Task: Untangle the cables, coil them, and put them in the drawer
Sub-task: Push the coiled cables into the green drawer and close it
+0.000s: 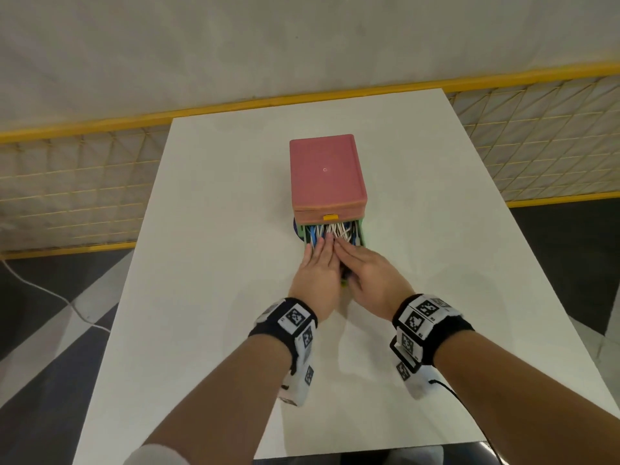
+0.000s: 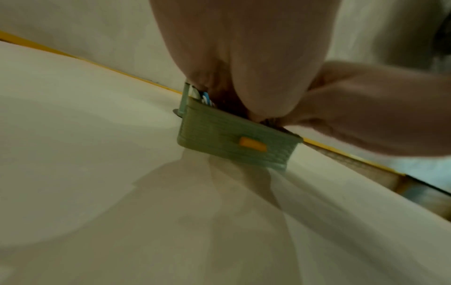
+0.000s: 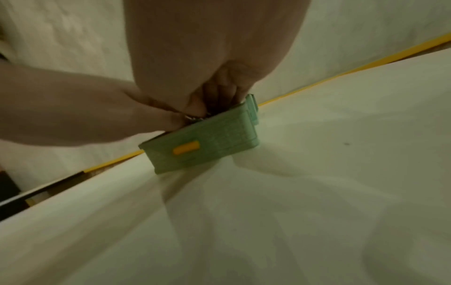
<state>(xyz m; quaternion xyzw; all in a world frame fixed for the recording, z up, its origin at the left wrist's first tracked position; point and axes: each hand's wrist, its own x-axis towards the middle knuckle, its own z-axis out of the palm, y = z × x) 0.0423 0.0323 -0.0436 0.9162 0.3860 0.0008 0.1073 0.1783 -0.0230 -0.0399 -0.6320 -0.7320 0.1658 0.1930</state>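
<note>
We find the cables (image 1: 330, 231), white and blue, lying in the pulled-out green drawer (image 2: 234, 141) directly beneath our fingers. The left hand (image 1: 317, 271) and right hand (image 1: 372, 278) lie palm-down side by side, fingers straight and together, pressing the cables; neither grips anything. Both forearms reach forward over the white table (image 1: 208, 229).
</note>
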